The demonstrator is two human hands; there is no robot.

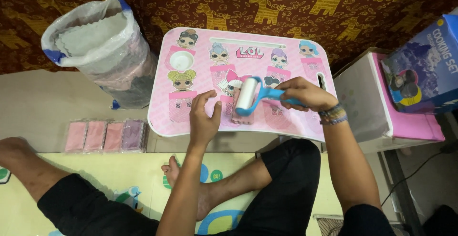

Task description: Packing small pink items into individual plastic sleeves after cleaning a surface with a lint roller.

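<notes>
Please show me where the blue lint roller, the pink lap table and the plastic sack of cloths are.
blue lint roller (246, 94), head view, on its white roll.
pink lap table (286, 127), head view, on a bare part near its front edge.
plastic sack of cloths (125, 69), head view, on its clear side wall.

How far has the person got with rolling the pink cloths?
Looks done: four wrapped cloths lie in a row on the floor beside the pink lap table. In hand: the right hand runs a blue lint roller over one pink cloth, the left hand flat beside it. Probably left: the bag of cloths.
</notes>
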